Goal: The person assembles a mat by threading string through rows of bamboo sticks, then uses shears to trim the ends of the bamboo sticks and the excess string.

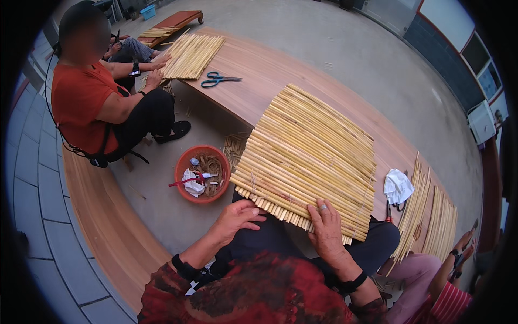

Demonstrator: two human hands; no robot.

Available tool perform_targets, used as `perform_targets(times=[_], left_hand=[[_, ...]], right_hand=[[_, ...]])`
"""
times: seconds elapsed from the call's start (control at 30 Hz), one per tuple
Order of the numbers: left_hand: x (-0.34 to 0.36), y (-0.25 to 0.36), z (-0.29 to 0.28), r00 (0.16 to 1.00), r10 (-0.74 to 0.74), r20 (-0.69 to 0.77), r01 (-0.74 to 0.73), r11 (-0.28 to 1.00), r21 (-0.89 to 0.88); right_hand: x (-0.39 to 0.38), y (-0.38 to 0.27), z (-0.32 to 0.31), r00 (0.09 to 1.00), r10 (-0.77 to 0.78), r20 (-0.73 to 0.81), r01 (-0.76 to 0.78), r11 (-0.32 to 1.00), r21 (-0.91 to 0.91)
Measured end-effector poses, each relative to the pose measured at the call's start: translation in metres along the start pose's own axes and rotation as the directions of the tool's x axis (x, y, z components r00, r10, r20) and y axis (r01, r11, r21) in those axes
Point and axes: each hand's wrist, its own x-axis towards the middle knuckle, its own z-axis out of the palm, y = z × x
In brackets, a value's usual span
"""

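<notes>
Touching the stalk mat (313, 156), underside hidden, the left hand (233, 221) and right hand (327, 231) show an unclear grip.

Grey floor (334, 40), long wood-grain table (253, 97), dark-based wall (431, 46), window (490, 81).

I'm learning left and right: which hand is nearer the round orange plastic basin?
Left: the left hand is at the basin's lower right; the right hand is farther right.

We note: red basin (200, 199) with odds and ends (193, 184), blue-handled scissors (220, 79) and white cloth (398, 188) on table (259, 62), blue tub (148, 12) far back, seated co-worker (81, 97) in orange.
</notes>
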Motion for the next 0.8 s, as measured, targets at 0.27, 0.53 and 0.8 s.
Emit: perform_targets(times=[0.27,0.53,0.8], left_hand=[[0.005,0.017,-0.018,0.968,0.168,-0.189,-0.201,0.965,-0.171],[0.022,0.016,-0.016,0.978,0.145,-0.147,-0.169,0.972,-0.161],[0.023,0.015,-0.018,0.975,0.145,-0.169,-0.173,0.971,-0.162]], right_hand=[[0.024,-0.018,-0.029,0.996,-0.058,0.067,0.045,0.981,0.188],[0.094,-0.052,-0.012,0.967,-0.192,-0.167,0.233,0.933,0.274],[0.104,-0.048,-0.004,0.984,-0.124,-0.127,0.163,0.915,0.37]])
